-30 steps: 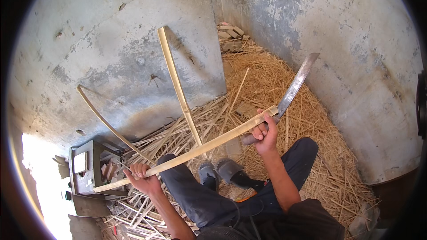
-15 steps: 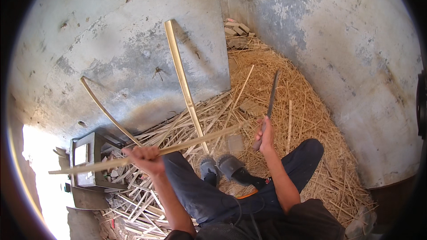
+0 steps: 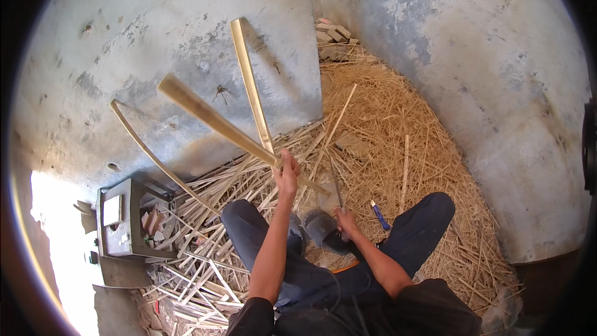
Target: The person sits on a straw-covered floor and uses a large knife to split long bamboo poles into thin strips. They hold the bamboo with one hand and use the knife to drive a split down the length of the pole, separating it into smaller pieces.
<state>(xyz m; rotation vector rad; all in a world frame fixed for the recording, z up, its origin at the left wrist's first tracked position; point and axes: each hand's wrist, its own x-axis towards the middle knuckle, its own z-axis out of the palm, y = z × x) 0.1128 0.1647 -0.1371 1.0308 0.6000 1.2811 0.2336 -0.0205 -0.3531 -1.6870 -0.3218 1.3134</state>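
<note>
Posture of the two hands above the shaving-strewn floor [image 3: 435, 168]. The held bamboo strip [image 3: 217, 121] stood obliquely in the air, beyond the person's knees. Its long axis ran from upper left to lower right; the broad end pointed up toward the left wall [image 3: 180, 31], and the other end sloped down toward a pale slab [image 3: 329, 193] on the floor, contact there being impossible to tell. The left hand [image 3: 287, 174] had its fingers curled closely around the strip, nearer the lower end, with the forearm reaching forward and leaning slightly right. The right hand [image 3: 346, 220], lower and nearer the body, was closed around the handle of a long knife [image 3: 337, 183]; its forearm slanted forward and leftward. The blade, seen nearly edge-on, pointed away from the person, tilted slightly left. A second strip [image 3: 252, 87] leaned on the left wall, and a blue object [image 3: 380, 216] lay near the right knee [image 3: 435, 208].
</note>
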